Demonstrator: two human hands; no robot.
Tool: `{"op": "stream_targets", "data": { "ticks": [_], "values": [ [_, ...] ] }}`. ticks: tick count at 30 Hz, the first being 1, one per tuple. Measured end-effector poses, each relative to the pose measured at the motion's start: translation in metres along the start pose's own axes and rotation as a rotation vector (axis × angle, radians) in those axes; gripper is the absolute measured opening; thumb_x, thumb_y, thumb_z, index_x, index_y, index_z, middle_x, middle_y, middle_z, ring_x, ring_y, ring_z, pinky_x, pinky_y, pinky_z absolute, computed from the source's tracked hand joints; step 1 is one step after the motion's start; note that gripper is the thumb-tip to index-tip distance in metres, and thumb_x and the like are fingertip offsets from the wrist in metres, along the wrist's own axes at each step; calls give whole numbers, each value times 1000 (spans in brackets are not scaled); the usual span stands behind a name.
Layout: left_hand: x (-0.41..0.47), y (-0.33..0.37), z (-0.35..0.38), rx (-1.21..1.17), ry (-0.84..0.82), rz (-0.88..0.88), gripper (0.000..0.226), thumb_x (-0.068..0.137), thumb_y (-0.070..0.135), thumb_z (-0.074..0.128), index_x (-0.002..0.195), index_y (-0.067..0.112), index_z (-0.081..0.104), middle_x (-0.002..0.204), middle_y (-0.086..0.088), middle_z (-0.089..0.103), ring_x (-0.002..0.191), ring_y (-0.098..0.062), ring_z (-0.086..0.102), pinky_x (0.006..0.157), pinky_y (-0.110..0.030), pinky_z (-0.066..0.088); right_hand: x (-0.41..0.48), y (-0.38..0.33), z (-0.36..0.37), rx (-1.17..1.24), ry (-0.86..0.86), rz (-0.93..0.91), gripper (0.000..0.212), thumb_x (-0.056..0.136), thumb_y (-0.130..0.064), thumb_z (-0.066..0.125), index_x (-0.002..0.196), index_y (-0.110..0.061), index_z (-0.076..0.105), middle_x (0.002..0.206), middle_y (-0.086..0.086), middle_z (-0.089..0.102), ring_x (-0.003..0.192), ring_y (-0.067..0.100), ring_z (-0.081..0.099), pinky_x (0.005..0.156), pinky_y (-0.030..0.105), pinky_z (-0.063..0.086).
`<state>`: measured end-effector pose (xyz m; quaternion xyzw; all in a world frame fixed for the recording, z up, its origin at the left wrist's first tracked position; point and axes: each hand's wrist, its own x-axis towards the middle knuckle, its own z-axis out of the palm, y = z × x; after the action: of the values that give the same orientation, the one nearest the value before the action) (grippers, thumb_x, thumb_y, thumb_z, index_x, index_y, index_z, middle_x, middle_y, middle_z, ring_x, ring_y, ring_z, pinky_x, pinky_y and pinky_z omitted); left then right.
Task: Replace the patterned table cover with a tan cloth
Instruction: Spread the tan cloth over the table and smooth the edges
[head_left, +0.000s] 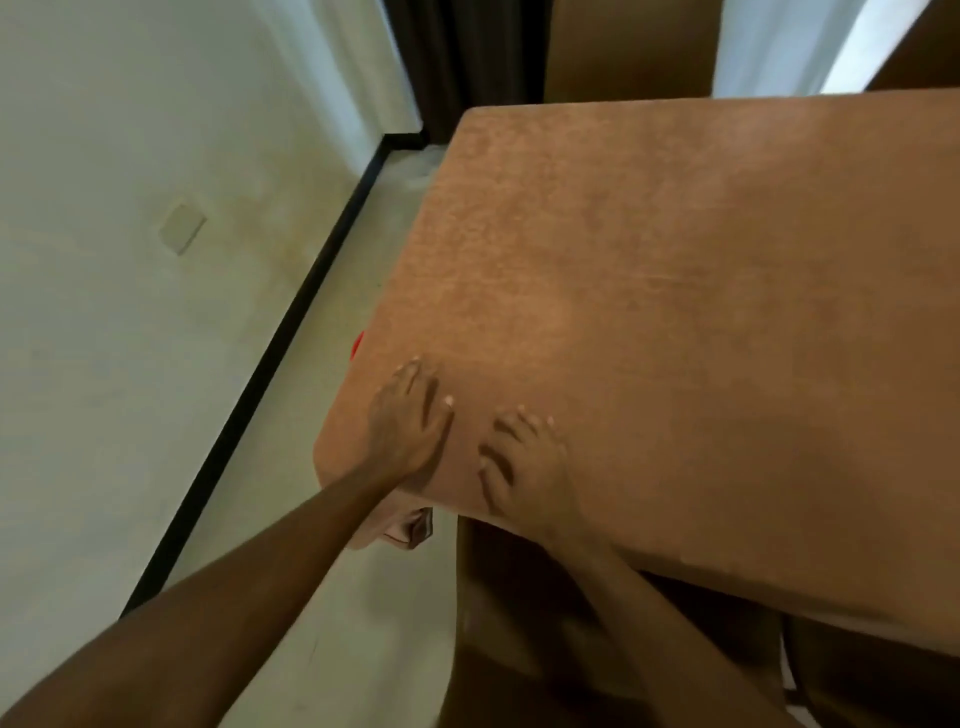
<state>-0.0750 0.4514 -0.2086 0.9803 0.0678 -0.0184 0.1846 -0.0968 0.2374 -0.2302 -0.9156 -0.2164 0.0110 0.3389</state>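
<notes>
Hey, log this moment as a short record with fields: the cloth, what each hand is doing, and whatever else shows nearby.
cloth: tan cloth spread flat, draped over the near edge and corner
left hand: left hand lies flat on the cloth by the near corner, fingers straight
right hand: right hand lies flat beside it, fingers spread, the two hands apart
grip: neither hand pinches the cloth
beside the cloth: red object peeking out at the left edge, too hidden to identify
background: wall plate, dark curtain

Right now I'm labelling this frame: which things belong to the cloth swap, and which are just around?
Job: tan cloth; left hand; right hand, both flat on it.
Around: wall plate; dark curtain; black skirting.
</notes>
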Motion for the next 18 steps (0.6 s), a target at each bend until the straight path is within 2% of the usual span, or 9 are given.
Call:
{"op": "stream_targets", "data": {
  "ticks": [2,6,8,10,13,18],
  "values": [
    [15,-16,-4,44,-16,48,61,104,53,31,156,21,26,165,-4,19,152,-24,16,123,-54,14,17,17,-5,-69,124,167,38,94,-36,54,126,-19,67,153,7,49,146,30,38,122,50,16],
    [37,-67,-15,154,-30,172,62,104,56,24,157,22,24,165,-3,19,152,-24,14,124,-49,12,50,11,8,-248,62,370,59,99,-54,43,149,-24,43,165,8,28,153,33,18,123,56,0],
    [44,-102,-21,152,-78,270,63,103,54,24,158,24,22,166,-1,18,153,-22,12,124,-46,9,70,-27,36,-288,43,399,62,98,-59,39,151,-26,38,167,8,20,154,34,11,123,59,-2],
    [40,-103,-16,155,-74,349,62,102,51,28,157,22,26,165,-2,20,153,-22,14,123,-46,12,82,-53,56,-278,4,371,63,98,-60,37,152,-28,38,168,9,17,155,34,9,123,60,-2],
    [35,-121,-17,98,-79,334,62,101,47,24,155,17,31,164,-5,22,153,-24,14,122,-48,13,99,-101,104,-299,18,375,56,101,-53,35,152,-31,40,168,6,22,155,31,14,124,58,0],
    [7,-158,-26,103,-191,415,64,102,47,16,158,17,19,167,-5,9,154,-24,-1,122,-55,10,74,-140,135,-380,103,467,59,101,-56,34,155,-33,37,166,5,28,152,29,23,123,55,8]
  ]
}}
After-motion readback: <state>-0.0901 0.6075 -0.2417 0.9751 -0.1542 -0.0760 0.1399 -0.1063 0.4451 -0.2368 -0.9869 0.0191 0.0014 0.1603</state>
